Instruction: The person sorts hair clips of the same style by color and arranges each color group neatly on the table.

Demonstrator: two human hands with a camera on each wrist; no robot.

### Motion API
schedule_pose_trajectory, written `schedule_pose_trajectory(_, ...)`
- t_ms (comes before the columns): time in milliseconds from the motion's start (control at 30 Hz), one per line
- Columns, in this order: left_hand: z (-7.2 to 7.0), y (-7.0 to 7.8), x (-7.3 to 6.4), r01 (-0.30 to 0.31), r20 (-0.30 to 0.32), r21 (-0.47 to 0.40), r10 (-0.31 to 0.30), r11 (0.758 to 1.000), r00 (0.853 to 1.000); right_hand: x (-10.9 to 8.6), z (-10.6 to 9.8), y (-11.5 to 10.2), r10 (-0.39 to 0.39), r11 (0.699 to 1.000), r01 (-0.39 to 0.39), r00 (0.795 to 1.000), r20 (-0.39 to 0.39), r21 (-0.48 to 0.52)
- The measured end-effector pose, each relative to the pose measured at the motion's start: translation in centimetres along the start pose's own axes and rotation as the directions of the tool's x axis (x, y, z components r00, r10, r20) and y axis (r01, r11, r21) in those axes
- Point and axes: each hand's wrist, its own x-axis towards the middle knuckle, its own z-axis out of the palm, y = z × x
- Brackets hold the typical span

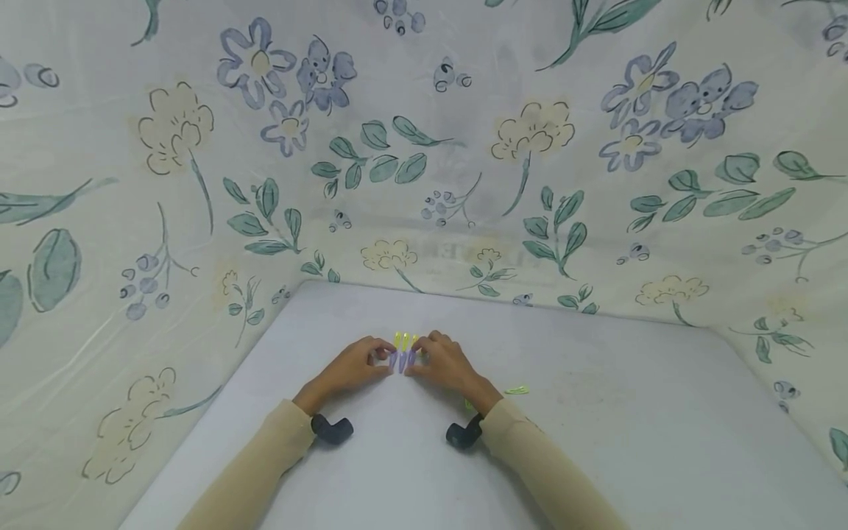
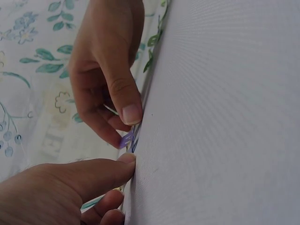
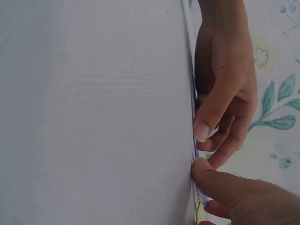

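Three purple hair clips (image 1: 402, 363) lie side by side on the white table, in a row just below several yellow hair clips (image 1: 405, 341). My left hand (image 1: 354, 364) pinches the leftmost purple clip between thumb and fingers. On the other side my right hand (image 1: 447, 362) holds the rightmost purple clip the same way, thumb at the near end and fingertips at the far end. A bit of purple clip (image 2: 125, 139) shows between the fingertips in the left wrist view. The right fingers partly cover the yellow row.
A green hair clip (image 1: 517, 390) lies on the table (image 1: 636, 442) right of the right wrist; another green piece (image 1: 468, 404) is partly hidden under that wrist. Floral sheeting (image 1: 424, 184) rises behind the table and along its sides. Each wrist wears a black camera mount (image 1: 333, 430).
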Motion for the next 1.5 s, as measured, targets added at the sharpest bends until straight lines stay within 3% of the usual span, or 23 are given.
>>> schedule_pose_trajectory(200,-0.02,-0.13,0.08,-0.008,-0.002,-0.003,0.008,1.0,1.0,-0.04,-0.08,-0.15,-0.003,1.0,0.003,1.0,0.001,-0.029)
schedule_pose_trajectory(433,0.05,-0.39,0.07,-0.02,0.0,-0.008,0.02,1.0,1.0,-0.13,-0.25,-0.48,0.052,0.999,-0.052,0.998,0.031,-0.007)
schedule_pose_trajectory(733,-0.29,0.41,-0.14,-0.026,0.003,-0.015,0.026,1.0,1.0,0.15,-0.05,-0.25,0.066,0.998,-0.066,0.997,0.032,0.004)
schedule_pose_trajectory(867,-0.3,0.53,-0.15,-0.011,0.006,-0.018,0.011,1.0,1.0,0.17,0.08,-0.05,0.062,0.998,-0.062,0.998,0.031,0.008)
schedule_pose_trajectory(1367,-0.32,0.18,-0.11,-0.049,0.011,-0.02,0.049,0.999,0.999,-0.08,-0.09,-0.09,0.023,0.999,-0.022,0.999,0.024,-0.03)
schedule_pose_trajectory(1500,-0.41,0.05,-0.2,-0.072,0.008,-0.014,0.072,0.997,0.997,-0.13,-0.42,-0.06,0.005,1.0,-0.005,0.999,0.038,-0.002)
